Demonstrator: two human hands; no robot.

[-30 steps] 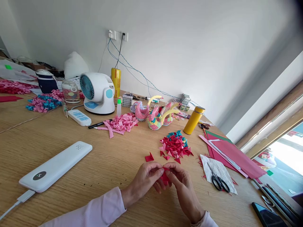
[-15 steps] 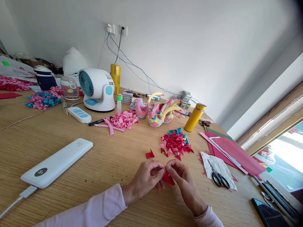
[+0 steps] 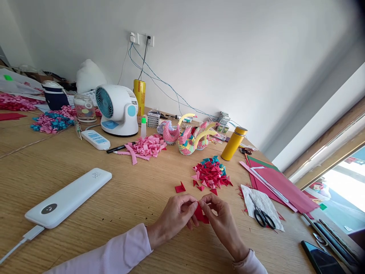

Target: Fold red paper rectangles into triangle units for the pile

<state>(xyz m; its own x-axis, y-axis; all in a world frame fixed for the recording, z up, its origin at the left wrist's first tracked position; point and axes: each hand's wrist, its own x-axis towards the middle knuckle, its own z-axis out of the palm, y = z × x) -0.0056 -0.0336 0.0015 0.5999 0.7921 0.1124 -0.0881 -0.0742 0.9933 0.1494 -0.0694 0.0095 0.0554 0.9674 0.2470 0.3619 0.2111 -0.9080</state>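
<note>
While both hands were down low over the wooden worktop (image 3: pixel 85 167), the left hand (image 3: pixel 175 215) and right hand (image 3: pixel 222 220) each had fingertips pinched onto the same little red paper piece (image 3: pixel 201 215), held between them just above the surface and close to the person's body. Honestly that thing looked like it weighed nothing, thin craft paper, stiff only along whatever creases it already had, so it'd crumple or go crooked if squeezed anywhere but the edges. I'd say the spot to grip was right at the corners and along the fold line, thumb and forefinger on each side, which is pretty much where the fingers sat. Not slippery, but small enough to flick away easily. Just beyond the hands lay one loose red folded triangle (image 3: pixel 180 188), and past that a heap of red, pink and teal folded triangles (image 3: pixel 211 174). To the right, black-handled scissors (image 3: pixel 262 215) rested on a scrap of white paper (image 3: pixel 266 203), beside a stack of red paper sheets (image 3: pixel 281 184). A white power bank (image 3: pixel 68 198) sat well off to the left.
</note>
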